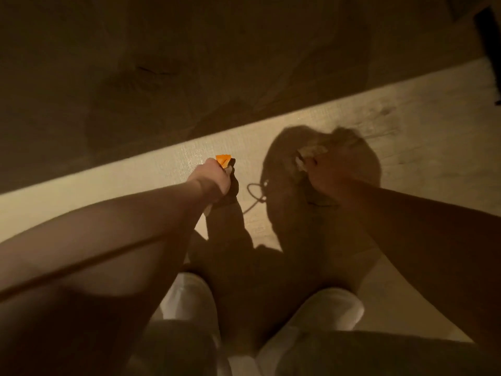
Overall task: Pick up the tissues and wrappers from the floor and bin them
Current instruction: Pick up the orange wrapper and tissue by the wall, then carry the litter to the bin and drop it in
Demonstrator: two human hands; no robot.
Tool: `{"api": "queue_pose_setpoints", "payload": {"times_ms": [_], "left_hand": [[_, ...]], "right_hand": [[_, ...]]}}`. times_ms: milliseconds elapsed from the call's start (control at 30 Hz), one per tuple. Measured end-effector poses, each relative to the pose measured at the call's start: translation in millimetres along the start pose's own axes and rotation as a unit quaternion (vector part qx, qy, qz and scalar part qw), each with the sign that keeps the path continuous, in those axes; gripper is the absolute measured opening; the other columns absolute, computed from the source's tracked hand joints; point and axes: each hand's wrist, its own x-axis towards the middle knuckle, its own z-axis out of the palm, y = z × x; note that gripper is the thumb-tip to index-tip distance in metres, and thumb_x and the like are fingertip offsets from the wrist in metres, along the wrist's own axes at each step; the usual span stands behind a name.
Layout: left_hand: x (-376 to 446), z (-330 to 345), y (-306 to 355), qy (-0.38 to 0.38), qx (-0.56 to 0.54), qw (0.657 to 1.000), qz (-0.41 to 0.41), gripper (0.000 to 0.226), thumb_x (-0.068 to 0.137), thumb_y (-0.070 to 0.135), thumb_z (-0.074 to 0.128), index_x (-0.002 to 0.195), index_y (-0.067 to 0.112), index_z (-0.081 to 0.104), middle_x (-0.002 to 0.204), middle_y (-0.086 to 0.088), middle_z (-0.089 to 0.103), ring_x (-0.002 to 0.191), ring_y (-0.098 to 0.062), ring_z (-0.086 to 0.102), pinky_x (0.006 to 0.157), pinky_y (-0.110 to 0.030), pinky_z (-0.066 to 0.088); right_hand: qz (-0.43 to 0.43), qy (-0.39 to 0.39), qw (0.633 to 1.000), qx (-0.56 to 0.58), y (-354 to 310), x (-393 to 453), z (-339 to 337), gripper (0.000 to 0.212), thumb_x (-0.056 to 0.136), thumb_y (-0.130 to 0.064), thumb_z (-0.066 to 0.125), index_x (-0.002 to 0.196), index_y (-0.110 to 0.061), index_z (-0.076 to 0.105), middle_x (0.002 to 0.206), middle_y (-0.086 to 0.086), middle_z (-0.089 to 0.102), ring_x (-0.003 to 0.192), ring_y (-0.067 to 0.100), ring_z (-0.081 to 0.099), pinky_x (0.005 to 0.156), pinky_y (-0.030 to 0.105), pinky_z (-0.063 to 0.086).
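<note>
My left hand (212, 177) is closed into a fist low over the pale floor, with an orange wrapper (222, 160) poking out of the top and a scrap of white tissue showing below the fist. My right hand (324, 172) is in shadow further right, its fingers closed on a crumpled white tissue (309, 154) that is blurred. No bin is in view.
A thin looped cord (256, 194) lies on the pale wood floor (406, 126) between my hands. A dark, unlit surface (162, 63) fills the upper half. My two white slippers (333, 308) stand at the bottom. A dark object (490, 50) sits at the right edge.
</note>
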Motion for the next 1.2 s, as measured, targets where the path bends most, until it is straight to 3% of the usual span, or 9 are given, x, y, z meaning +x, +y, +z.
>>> {"api": "queue_pose_setpoints", "payload": {"times_ms": [67,233,367,500,600,733,900,1100,1200], "left_hand": [[-31,-9,6,-0.049,-0.059,0.997,-0.025,0.054,0.103,0.044,0.038,0.123,-0.001,0.061,0.11,-0.022,0.068,0.093,-0.037,0.066,0.071,-0.034,0.046],[-154,-37,3,-0.088,-0.075,0.991,-0.063,0.057,0.103,0.044,0.036,0.113,-0.004,0.065,0.084,-0.014,0.062,0.057,-0.022,0.053,0.05,-0.029,0.037],[-267,-85,11,-0.118,-0.059,0.989,-0.065,0.059,0.101,0.05,0.037,0.102,-0.001,0.067,0.088,-0.016,0.067,0.062,-0.025,0.059,0.06,-0.032,0.042],[-383,-148,27,-0.136,-0.106,0.984,-0.037,0.062,0.09,0.06,0.042,0.1,0.004,0.066,0.105,-0.024,0.072,0.096,-0.042,0.069,0.085,-0.046,0.056],[-474,-204,62,-0.149,-0.113,0.982,0.006,0.05,0.098,0.05,0.042,0.103,0.006,0.064,0.098,-0.015,0.073,0.071,-0.031,0.065,0.066,-0.034,0.052],[-542,-251,90,-0.196,-0.105,0.973,0.061,0.04,0.101,0.038,0.046,0.111,0.003,0.062,0.088,-0.009,0.069,0.057,-0.018,0.051,0.053,-0.028,0.041],[-581,-291,94,-0.25,-0.057,0.961,0.106,0.038,0.096,0.03,0.051,0.12,0.003,0.061,0.08,-0.002,0.069,0.053,-0.018,0.05,0.05,-0.025,0.04],[-613,-302,79,-0.287,-0.001,0.94,0.186,0.035,0.101,0.017,0.044,0.136,0.01,0.049,0.082,-0.007,0.068,0.054,-0.016,0.049,0.038,-0.016,0.038],[-629,-291,69,-0.314,0.033,0.927,0.2,0.038,0.101,0.013,0.042,0.138,0.012,0.048,0.086,-0.01,0.069,0.053,-0.017,0.047,0.035,-0.015,0.037]], "right_hand": [[0.021,0.002,0.997,0.08,3,-30,-13,0.045,0.107,-0.028,0.035,0.14,-0.001,0.049,0.148,0.021,0.046,0.137,0.034,0.041,0.111,0.036,0.024],[0.054,-0.057,0.97,0.229,17,-135,-54,0.039,0.095,-0.028,0.042,0.128,-0.011,0.052,0.127,0.018,0.06,0.126,0.04,0.053,0.106,0.045,0.041],[0.071,-0.087,0.961,0.252,23,-252,-118,0.06,0.095,-0.019,0.048,0.149,-0.001,0.032,0.142,0.023,0.049,0.131,0.039,0.048,0.102,0.04,0.04],[0.089,-0.12,0.944,0.295,19,-368,-185,0.039,0.1,-0.006,0.04,0.137,-0.001,0.052,0.137,0.022,0.056,0.127,0.037,0.052,0.085,0.025,0.036],[0.108,-0.052,0.916,0.384,3,-449,-232,0.033,0.098,-0.001,0.04,0.123,0.005,0.062,0.122,0.023,0.063,0.117,0.037,0.058,0.085,0.026,0.038],[0.152,0.022,0.852,0.5,-25,-526,-274,0.027,0.094,-0.007,0.041,0.085,0.0,0.065,0.079,0.012,0.058,0.079,0.024,0.055,0.073,0.033,0.04],[0.212,0.097,0.795,0.56,-57,-589,-299,0.035,0.09,-0.039,0.059,0.07,-0.011,0.054,0.055,-0.001,0.052,0.051,0.016,0.049,0.059,0.032,0.043],[0.298,0.185,0.657,0.667,-71,-649,-269,0.02,0.088,-0.012,0.061,0.074,-0.018,0.048,0.066,0.001,0.058,0.057,0.016,0.059,0.046,0.024,0.043],[0.322,0.196,0.626,0.683,-74,-683,-242,0.005,0.09,-0.012,0.057,0.087,-0.017,0.057,0.082,0.01,0.073,0.071,0.026,0.071,0.057,0.032,0.054]]}}
